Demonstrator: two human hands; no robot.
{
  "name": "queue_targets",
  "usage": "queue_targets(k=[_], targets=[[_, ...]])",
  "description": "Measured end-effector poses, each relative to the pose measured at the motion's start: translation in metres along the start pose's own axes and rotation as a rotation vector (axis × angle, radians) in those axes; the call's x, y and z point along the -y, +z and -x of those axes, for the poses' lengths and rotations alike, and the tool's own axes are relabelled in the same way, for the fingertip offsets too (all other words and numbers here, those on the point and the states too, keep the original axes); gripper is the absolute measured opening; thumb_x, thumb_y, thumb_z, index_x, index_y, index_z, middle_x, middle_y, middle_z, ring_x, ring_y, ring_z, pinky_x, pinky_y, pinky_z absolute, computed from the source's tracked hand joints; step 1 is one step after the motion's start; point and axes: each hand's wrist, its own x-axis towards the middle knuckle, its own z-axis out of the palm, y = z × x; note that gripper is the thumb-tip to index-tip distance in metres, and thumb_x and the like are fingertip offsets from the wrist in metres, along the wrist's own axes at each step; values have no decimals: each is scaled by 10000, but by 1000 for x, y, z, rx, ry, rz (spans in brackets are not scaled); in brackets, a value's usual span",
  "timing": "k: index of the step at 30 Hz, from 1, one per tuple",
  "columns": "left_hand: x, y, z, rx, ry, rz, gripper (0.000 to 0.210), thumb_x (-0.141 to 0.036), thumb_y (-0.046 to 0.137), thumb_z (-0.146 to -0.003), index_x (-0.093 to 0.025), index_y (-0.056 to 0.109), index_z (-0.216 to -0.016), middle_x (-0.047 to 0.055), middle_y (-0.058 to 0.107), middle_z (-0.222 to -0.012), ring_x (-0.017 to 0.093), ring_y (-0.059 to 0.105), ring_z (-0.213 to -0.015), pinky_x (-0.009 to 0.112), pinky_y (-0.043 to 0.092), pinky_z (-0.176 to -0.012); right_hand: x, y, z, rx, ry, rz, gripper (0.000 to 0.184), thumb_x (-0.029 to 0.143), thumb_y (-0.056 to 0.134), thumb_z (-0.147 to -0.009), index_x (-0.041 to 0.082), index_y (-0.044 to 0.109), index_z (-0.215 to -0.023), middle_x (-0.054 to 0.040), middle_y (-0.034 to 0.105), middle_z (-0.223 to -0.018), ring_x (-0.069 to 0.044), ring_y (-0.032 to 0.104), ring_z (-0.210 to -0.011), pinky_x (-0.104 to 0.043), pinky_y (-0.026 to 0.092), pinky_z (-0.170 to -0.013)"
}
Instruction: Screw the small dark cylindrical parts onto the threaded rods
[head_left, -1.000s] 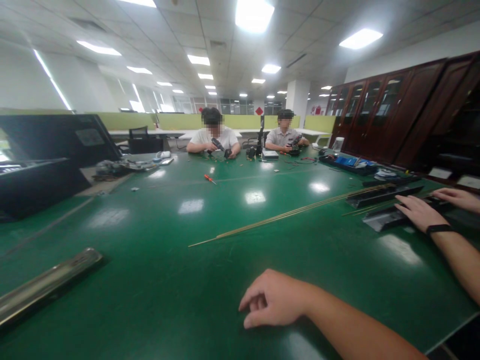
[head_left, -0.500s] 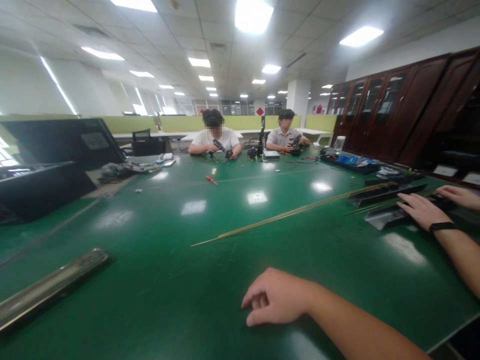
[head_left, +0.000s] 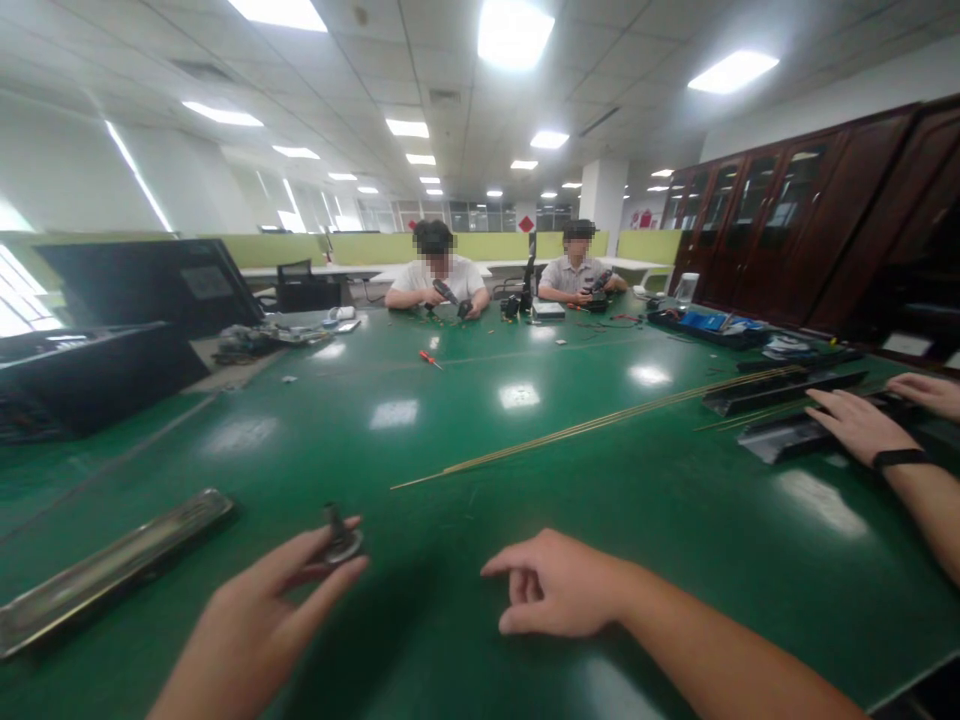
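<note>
My left hand (head_left: 266,605) is closed around a small dark metal part (head_left: 343,545), a round disc with a short post standing up from it. Thumb and fingers pinch it by the edge, above the tabletop. To the right, my right hand (head_left: 559,588) is over the green table (head_left: 420,640) with nothing in it. Its index finger points left, the thumb is apart from it and the other fingers are curled loosely.
A long shiny metal tray-like piece (head_left: 112,570) lies at left. Thin brass-coloured rods (head_left: 570,432) cross the middle. Another person's hand (head_left: 862,428) rests on dark metal channels (head_left: 780,440) at right. A red screwdriver (head_left: 429,358) lies farther back; two people (head_left: 439,275) work at the far edge.
My left hand has come into view from the lower left, holding the metal part. My right hand stays nearly in place, its index finger a little straighter. The view has shifted slightly.
</note>
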Motion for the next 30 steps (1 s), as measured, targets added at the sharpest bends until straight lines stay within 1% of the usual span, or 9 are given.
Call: queue_targets(k=[2,4,8,12,15,18,21,26,30], targets=[[-27,25,-8,181,69,89,497,-638,613,-867,-215,734,-1096,66,757,-1101,229,736,-951,334,627,-896,-3,-3,0,-70,-6,11,698,405,778,-812,219,560,-1448,-23,752,-865,-139,656,-697,-214,480,-650],[-54,48,-10,273,158,165,362,-504,608,-913,-231,710,-1128,51,741,-1124,201,718,-989,299,613,-896,-6,-7,-1,-144,-8,41,728,354,767,-816,225,510,-1484,-12,744,-840,-139,649,-678,-216,476,-635],[-81,71,3,308,312,231,193,-286,682,-864,-274,697,-1056,-17,736,-973,134,699,-857,208,580,-786,-10,-11,-1,-227,-27,72,571,205,682,-832,212,573,-1392,-3,729,-841,-125,633,-655,-213,474,-635],[-77,72,18,233,411,265,225,-153,708,-773,-284,682,-954,-60,714,-874,98,678,-772,167,542,-724,-9,-10,-1,-293,-85,98,287,125,600,-838,173,691,-1105,-22,714,-848,-132,634,-709,-219,474,-674],[-72,72,21,255,410,264,215,-130,683,-784,-283,682,-936,-55,702,-874,95,670,-783,172,533,-720,-5,-10,1,-327,-112,21,190,171,552,-899,161,713,-998,-28,708,-840,-139,631,-724,-224,466,-674],[-70,74,21,292,402,257,256,-127,678,-796,-289,702,-993,-30,698,-909,111,671,-822,193,534,-737,-2,-13,3,-262,-161,-112,274,258,475,-975,140,720,-946,-36,691,-804,-139,631,-701,-228,467,-660],[-67,76,23,313,436,256,265,-150,664,-815,-278,717,-1040,0,692,-914,127,667,-815,212,529,-719,-1,-14,5,-204,-219,-58,390,374,456,-1009,137,739,-886,-45,677,-781,-151,623,-724,-248,464,-705],[-65,80,25,313,424,221,294,-169,650,-836,-291,733,-1090,3,664,-884,121,651,-782,207,510,-686,-4,-11,4,-107,-223,44,339,452,615,-923,155,769,-981,-48,694,-824,-168,615,-756,-253,453,-703],[-64,81,24,312,399,226,301,-160,659,-822,-293,740,-1080,2,656,-885,123,652,-797,209,514,-701,-4,-8,5,-110,-264,29,331,445,668,-872,151,775,-980,-42,671,-789,-154,590,-699,-247,432,-652]])
